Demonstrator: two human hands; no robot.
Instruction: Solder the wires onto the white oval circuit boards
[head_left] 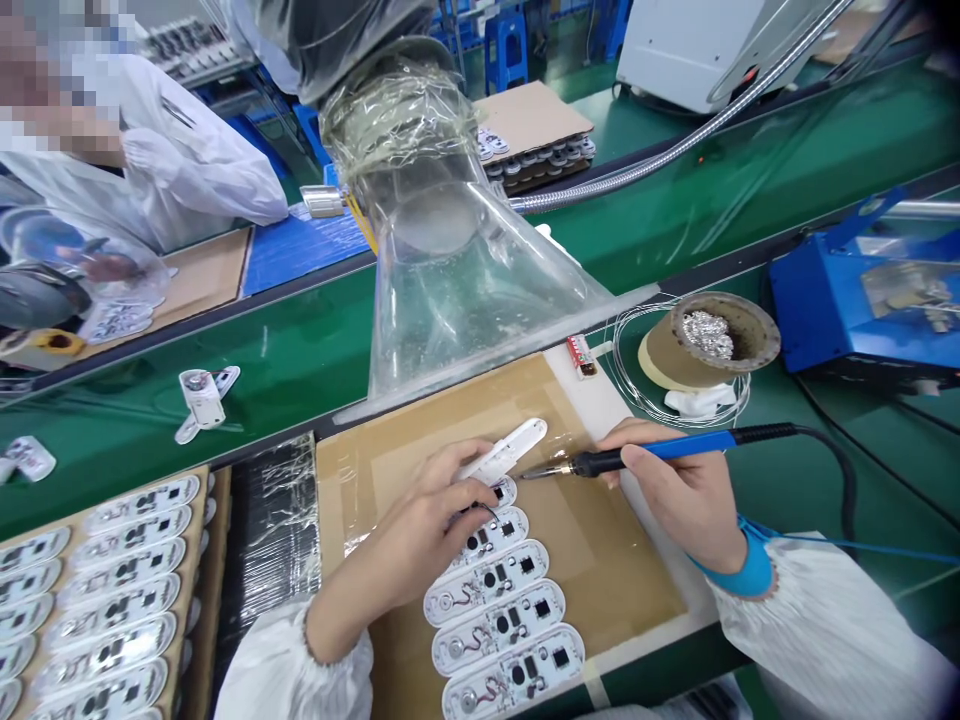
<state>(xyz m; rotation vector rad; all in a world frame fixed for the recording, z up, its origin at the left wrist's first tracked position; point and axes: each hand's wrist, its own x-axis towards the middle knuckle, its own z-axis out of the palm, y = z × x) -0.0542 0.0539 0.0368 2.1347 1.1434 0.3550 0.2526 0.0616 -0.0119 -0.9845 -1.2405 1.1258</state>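
Gripping one soldering iron (679,446), blue and black, pointed metal tip: right hand (681,492), fingers curled round it. Left hand (420,515) half-closed, pinching one white oblong casing (517,446) near the tip. Below: five white round-ended boards (480,628) in a column on brown sheet (622,590), topmost partly hidden. Farther out: one tan pot (660,347), silvery tangle (706,334) inside.
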